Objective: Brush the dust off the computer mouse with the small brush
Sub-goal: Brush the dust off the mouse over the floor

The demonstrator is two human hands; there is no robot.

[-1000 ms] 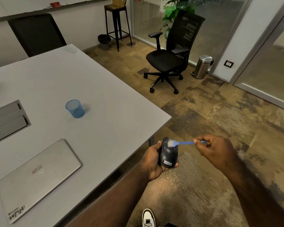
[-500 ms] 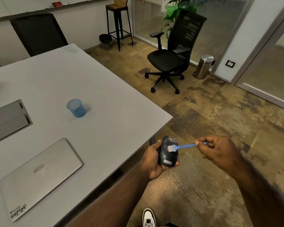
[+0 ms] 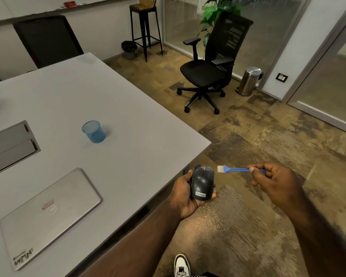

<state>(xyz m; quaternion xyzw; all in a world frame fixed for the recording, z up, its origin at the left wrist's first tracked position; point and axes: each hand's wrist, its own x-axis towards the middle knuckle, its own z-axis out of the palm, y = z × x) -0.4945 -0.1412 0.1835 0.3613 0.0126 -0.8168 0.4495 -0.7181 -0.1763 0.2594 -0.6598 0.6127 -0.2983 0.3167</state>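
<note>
gripping mouse (image 3: 202,182) in left hand (image 3: 185,193), rt hand (image 3: 274,181) pinching small brush (image 3: 235,169) handle; bristles just right of mouse front, not touching.

Black mouse (image 3: 202,181), blue brush (image 3: 235,169) w/ white bristles, blue mesh cup (image 3: 94,131), mottled brown carpet (image 3: 258,140).

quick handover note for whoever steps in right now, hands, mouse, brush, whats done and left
Left hand: cradles the mouse, top up, off the table edge.
Right hand: pinches the brush by its handle end.
Bristles sit just right of the mouse, not touching it.
Done: both things picked up; how much dust is gone cannot be told.
Left: bring the bristles onto the mouse and sweep its top and sides.
</note>
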